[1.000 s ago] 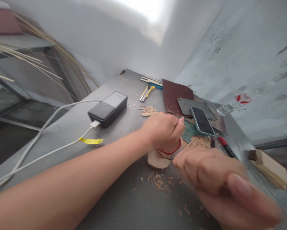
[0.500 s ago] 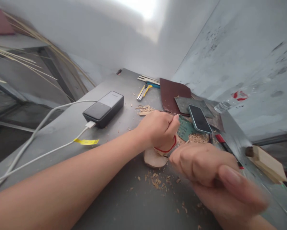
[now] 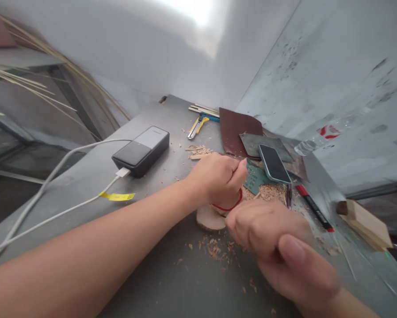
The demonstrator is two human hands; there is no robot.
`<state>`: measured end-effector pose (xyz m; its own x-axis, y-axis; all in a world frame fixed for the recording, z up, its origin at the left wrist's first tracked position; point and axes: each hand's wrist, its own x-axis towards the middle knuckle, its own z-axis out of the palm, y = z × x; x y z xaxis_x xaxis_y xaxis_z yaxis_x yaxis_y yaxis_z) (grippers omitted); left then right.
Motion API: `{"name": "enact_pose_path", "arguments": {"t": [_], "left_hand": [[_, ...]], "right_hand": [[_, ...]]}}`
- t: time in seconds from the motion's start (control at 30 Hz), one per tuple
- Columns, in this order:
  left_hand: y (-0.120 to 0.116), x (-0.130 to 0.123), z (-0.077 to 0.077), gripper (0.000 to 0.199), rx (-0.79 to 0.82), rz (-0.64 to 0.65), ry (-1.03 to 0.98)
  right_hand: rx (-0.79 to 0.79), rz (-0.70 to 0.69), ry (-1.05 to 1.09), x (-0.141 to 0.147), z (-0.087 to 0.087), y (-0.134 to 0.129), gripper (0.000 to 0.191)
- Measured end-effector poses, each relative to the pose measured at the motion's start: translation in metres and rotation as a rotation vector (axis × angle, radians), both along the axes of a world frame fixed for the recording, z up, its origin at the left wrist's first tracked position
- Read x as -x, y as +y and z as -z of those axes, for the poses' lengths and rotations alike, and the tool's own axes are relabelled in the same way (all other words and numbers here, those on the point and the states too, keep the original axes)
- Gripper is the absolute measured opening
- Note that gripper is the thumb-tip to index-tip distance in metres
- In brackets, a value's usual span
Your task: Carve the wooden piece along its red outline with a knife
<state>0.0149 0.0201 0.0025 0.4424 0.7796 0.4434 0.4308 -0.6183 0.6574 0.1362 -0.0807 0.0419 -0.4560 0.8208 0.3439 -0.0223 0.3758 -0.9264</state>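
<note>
My left hand (image 3: 220,179) is closed at the middle of the table, just above a round wood slice (image 3: 210,219). What its fingers wrap round is hidden; a red curved edge (image 3: 230,204) shows beneath it. My right hand (image 3: 274,238) is curled into a fist close to the slice, its knuckles near the red edge, and whatever it grips is covered by the fingers. Wood shavings (image 3: 216,249) lie in front of the slice, and more shavings (image 3: 271,192) are heaped behind my right hand.
A black power bank (image 3: 142,150) with a white cable lies left. Behind are a yellow utility knife (image 3: 197,127), brown leather (image 3: 238,128), a green mat piece (image 3: 255,177) and a phone (image 3: 274,163). To the right are a marker (image 3: 314,207), a bottle (image 3: 318,139) and a wood block (image 3: 366,223).
My right hand has moved left and closer to the wood slice, uncovering more of the marker. My left hand has stayed nearly in place, and the view has shifted slightly.
</note>
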Motion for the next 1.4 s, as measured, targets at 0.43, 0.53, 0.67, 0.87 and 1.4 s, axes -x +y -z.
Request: {"name": "enact_pose_path", "arguments": {"t": [0.43, 0.53, 0.67, 0.87, 1.4], "left_hand": [[-0.002, 0.002, -0.001, 0.052, 0.024, 0.005, -0.015], [-0.001, 0.003, -0.002, 0.054, 0.030, 0.005, -0.012], [0.001, 0.005, -0.004, 0.054, 0.046, -0.021, -0.028], [0.003, 0.012, -0.007, 0.051, -0.008, -0.032, 0.011], [0.006, 0.010, 0.006, 0.051, -0.152, -0.010, -0.067]], "right_hand": [[0.045, -0.142, 0.075, 0.003, 0.013, -0.004, 0.057], [0.145, -0.125, 0.045, 0.005, 0.014, -0.005, 0.059], [0.095, -0.049, 0.131, 0.009, 0.020, 0.003, 0.054], [0.030, 0.004, 0.157, 0.005, 0.024, 0.019, 0.049], [0.031, 0.073, 0.103, 0.002, -0.017, 0.008, 0.060]]}}
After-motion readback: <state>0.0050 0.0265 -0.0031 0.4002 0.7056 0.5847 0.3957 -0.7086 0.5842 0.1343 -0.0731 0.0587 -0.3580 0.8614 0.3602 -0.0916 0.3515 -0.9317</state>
